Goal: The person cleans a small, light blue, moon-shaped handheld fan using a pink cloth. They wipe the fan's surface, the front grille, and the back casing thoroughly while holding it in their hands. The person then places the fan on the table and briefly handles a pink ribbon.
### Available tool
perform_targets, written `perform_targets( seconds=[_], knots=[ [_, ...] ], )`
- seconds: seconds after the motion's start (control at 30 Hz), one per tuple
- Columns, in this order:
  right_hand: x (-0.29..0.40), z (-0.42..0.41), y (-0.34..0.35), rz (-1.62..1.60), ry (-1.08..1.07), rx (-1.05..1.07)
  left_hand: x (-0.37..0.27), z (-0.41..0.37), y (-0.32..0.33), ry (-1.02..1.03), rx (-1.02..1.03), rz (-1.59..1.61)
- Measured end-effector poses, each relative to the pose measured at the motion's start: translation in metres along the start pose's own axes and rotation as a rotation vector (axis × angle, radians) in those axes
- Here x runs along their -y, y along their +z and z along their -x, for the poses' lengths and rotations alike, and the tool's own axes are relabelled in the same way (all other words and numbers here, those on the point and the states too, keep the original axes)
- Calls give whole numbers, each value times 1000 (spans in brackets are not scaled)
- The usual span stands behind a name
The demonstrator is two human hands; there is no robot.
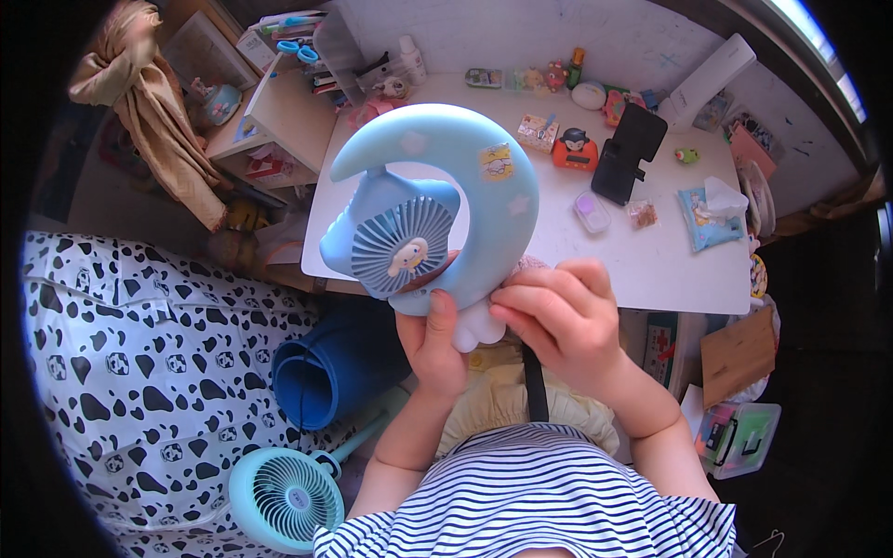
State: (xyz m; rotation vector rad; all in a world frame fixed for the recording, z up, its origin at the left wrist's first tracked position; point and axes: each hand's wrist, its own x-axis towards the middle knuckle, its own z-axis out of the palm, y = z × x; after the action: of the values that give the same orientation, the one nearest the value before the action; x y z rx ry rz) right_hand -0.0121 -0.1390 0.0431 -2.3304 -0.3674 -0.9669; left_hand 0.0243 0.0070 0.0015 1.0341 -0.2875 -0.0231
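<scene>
A pale blue crescent-moon desk fan (pixel 507 216) with a blue grille and a cartoon puppy at its centre is held up in front of me. My left hand (pixel 436 349) grips its lower end, thumb on the front. At the right of its white cloud-shaped base (pixel 480 328), the bent fingers of my right hand (pixel 568 314) are pinched together, touching or very close to it. A pinkish speckled piece of material (pixel 528 264) shows behind those fingers; whether they hold it is hidden. A yellow sticker (pixel 496 162) is on the crescent.
Beyond the fan is a white desk (pixel 670 272) with a black folding stand (pixel 628 153), an orange toy (pixel 575 150) and a tissue pack (pixel 708 216). A blue bin (pixel 335 370) and turquoise fan (pixel 286 499) stand left, beside a cow-print cover (pixel 160 370).
</scene>
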Motion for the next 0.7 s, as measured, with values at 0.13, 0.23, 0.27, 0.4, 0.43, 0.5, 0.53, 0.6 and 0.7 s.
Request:
perform_targets(
  seconds=[0.13,0.23,0.27,0.4,0.43,0.5,0.53,0.6,0.7],
  knots=[
    [-11,-8,-8,-100,39,66,-4,0,0,-66,-36,44],
    [-18,-11,-13,-209,130,114,-6,-2,0,-110,-27,79],
    [-22,-8,-13,-289,190,121,-7,-1,-1,-123,-27,93],
    [-28,5,-7,-556,472,-35,-7,-2,-1,-166,-8,158],
    [-26,6,-7,-660,551,-77,-5,-2,-4,-162,8,145],
    [-19,9,-8,-868,711,-163,1,-1,-12,-155,41,119],
    [-18,8,-10,-773,591,-108,1,-1,-12,-154,37,124],
    [-16,6,-18,-575,354,-3,0,-2,-11,-152,32,137],
    [-12,2,-17,-298,145,42,-6,-4,-3,-196,-34,182]
  ],
)
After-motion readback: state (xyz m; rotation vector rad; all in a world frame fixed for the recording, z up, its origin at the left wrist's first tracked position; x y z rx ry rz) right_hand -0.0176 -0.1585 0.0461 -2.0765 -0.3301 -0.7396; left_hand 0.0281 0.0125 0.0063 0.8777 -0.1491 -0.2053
